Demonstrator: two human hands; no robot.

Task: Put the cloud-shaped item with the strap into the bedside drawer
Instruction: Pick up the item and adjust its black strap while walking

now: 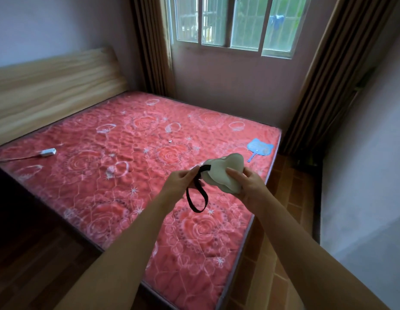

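A pale cream cloud-shaped item (221,171) is held up above the red mattress (118,175), near its right edge. My right hand (248,184) grips its right side, thumb on the front. My left hand (183,180) pinches the item's left end, where a black strap (197,198) is attached. The strap hangs down in a loop below my hands. No bedside drawer is visible in this view.
A blue cat-shaped hand fan (259,147) lies near the mattress's right edge. A white plug with a cable (48,152) rests at the left. A wooden headboard (51,86) stands behind. Window (234,23) and brown curtains (328,74) face me; tiled floor (284,198) runs along the right.
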